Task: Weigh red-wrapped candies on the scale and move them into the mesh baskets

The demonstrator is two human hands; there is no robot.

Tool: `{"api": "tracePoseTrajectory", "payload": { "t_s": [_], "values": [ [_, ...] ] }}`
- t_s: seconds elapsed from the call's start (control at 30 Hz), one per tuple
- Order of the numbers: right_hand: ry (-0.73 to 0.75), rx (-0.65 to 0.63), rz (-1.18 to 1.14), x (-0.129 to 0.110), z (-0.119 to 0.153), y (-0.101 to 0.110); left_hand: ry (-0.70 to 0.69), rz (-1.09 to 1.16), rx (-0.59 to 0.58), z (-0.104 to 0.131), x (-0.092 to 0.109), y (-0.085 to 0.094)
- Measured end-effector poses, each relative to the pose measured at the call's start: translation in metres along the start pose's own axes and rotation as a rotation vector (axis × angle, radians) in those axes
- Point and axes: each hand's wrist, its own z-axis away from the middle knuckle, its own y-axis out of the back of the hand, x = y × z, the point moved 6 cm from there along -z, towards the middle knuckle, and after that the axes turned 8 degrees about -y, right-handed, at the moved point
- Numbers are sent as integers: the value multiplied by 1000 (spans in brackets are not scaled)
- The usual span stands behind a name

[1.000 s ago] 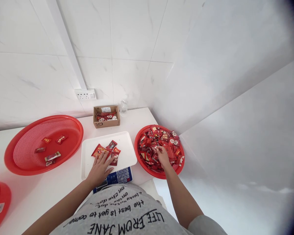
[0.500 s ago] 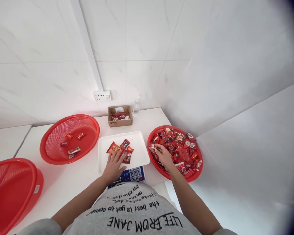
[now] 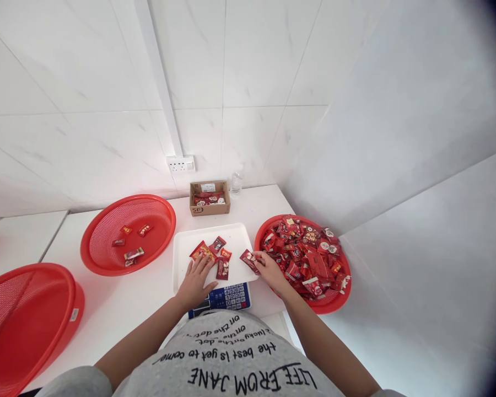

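My right hand [image 3: 269,272] pinches a dark red snack packet [image 3: 249,261] over the right edge of the white tray [image 3: 182,242], which is part of a scale. With fingers spread, my left hand [image 3: 196,283] rests on a bright red packet [image 3: 202,250] lying in the tray. Close to it in the tray are a dark packet [image 3: 219,243], a small orange-red packet [image 3: 226,254] and a maroon packet [image 3: 222,270]. A red basket [image 3: 328,305] heaped with several red packets stands just right of my right hand.
The scale's blue keypad [image 3: 231,298] faces me below the tray. A cardboard box [image 3: 210,209] of packets and a clear bottle [image 3: 237,182] stand by the wall. Left are a red basket [image 3: 107,220] with several small packets and another red basket [image 3: 28,320].
My right hand has moved left from the full basket to the tray's edge, carrying the dark red packet. My left hand stays at the bright red packet. The view has shifted slightly.
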Motion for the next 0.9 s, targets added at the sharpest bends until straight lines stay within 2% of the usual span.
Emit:
{"api": "tracePoseTrajectory", "payload": {
  "t_s": [0.1,0.17,0.23,0.3,0.37,0.43,0.7,0.8,0.9],
  "values": [
    [25,-3,28,-4,-3,-4,-7,49,35,2,6,7],
    [32,-32,6,-10,0,-9,-16,137,100,2,13,17],
    [25,-117,-28,-17,6,-19,8,276,180,0,19,27],
    [14,-256,-54,-24,15,-34,90,482,202,-4,23,31],
    [7,-387,-64,-28,24,-49,183,707,144,-8,28,26],
    [4,-449,-63,-30,30,-60,253,868,75,-11,33,21],
    [-68,-502,-71,-31,37,-69,447,1289,1,0,34,11],
    [-94,-545,-66,-27,36,-71,466,1331,-38,3,34,8],
    [-66,-499,-23,-23,23,-68,404,1071,-35,0,30,12]
  ]
}}
